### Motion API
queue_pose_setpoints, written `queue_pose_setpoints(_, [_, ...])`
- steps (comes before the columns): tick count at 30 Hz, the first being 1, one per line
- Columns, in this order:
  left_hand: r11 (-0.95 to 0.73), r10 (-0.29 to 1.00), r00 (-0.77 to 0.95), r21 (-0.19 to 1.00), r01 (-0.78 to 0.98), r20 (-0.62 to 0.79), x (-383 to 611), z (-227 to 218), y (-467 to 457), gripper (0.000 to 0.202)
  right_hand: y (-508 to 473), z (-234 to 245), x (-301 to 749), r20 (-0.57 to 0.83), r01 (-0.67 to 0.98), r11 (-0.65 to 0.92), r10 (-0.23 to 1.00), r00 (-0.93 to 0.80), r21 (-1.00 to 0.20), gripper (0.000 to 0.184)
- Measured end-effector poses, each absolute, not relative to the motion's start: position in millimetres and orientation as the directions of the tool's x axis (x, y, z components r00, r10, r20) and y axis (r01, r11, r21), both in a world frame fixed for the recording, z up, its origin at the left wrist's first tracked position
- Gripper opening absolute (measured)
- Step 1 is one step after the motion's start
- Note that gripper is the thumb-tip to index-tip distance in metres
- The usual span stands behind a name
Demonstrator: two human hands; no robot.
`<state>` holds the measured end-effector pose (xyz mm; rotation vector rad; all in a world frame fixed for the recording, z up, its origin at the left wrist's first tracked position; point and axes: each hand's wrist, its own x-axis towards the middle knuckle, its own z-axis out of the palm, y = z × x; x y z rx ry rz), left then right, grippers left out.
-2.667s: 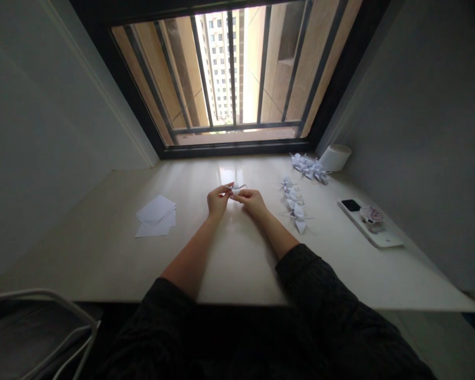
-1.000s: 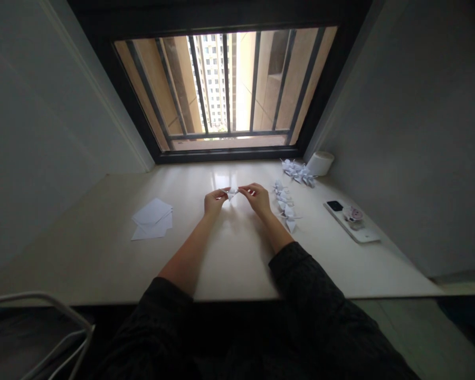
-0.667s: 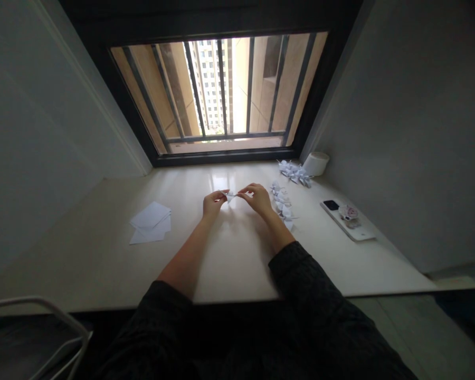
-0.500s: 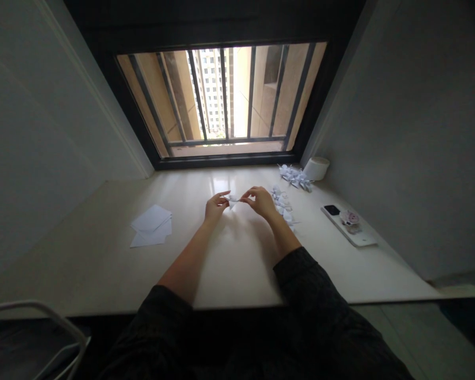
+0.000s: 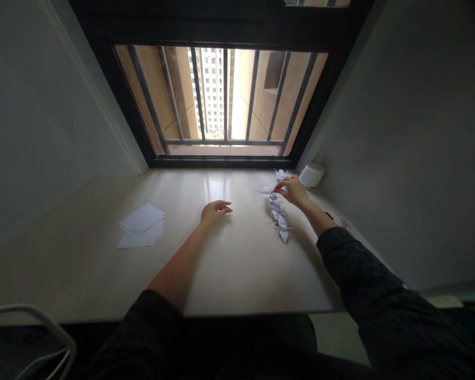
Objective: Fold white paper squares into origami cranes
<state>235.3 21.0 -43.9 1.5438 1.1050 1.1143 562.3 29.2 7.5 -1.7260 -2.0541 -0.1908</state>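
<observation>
My right hand reaches to the far end of a row of white paper cranes. Its fingertips pinch one paper crane there, at the sill surface or just over it. My left hand hovers over the middle of the sill, thumb and fingers a little apart, holding nothing. Behind my right hand lies another cluster of folded paper cranes, partly covered by the hand.
Square white paper sheets lie overlapped on the left of the pale windowsill. A white roll or cup stands in the far right corner. My right forearm mostly hides a phone with a decorated grip. A barred window is ahead.
My hands have parted. The right hand has carried the paper crane from the middle to the right, to the row's far end. My left hand has let go and stays near the middle.
</observation>
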Motion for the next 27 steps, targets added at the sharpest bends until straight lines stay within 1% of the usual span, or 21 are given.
queue_pose_setpoints(7, [-0.187, 0.971, 0.171, 0.975, 0.119, 0.165, 235.8, -41.1, 18.5, 0.026, 36.2, -2.2, 556.1, 0.386, 0.973, 0.206, 0.910, -0.151, -0.104, 0.017])
queue_pose_setpoints(14, [-0.140, 0.978, 0.172, 0.985, 0.103, 0.121, 236.3, -42.2, 18.7, 0.025, 37.7, -8.9, 551.5, 0.353, 0.975, 0.208, 0.920, -0.168, -0.077, 0.015])
queue_pose_setpoints(22, [-0.180, 0.973, 0.165, 0.979, 0.095, 0.162, 236.1, -42.2, 18.6, 0.027, 35.9, -8.8, 553.0, 0.377, 0.965, 0.230, 0.911, -0.166, -0.129, 0.022])
queue_pose_setpoints(27, [-0.190, 0.971, 0.171, 0.975, 0.117, 0.169, 235.8, -42.1, 19.4, 0.026, 30.0, 4.9, 557.1, 0.416, 0.955, 0.206, 0.904, -0.103, -0.212, 0.024])
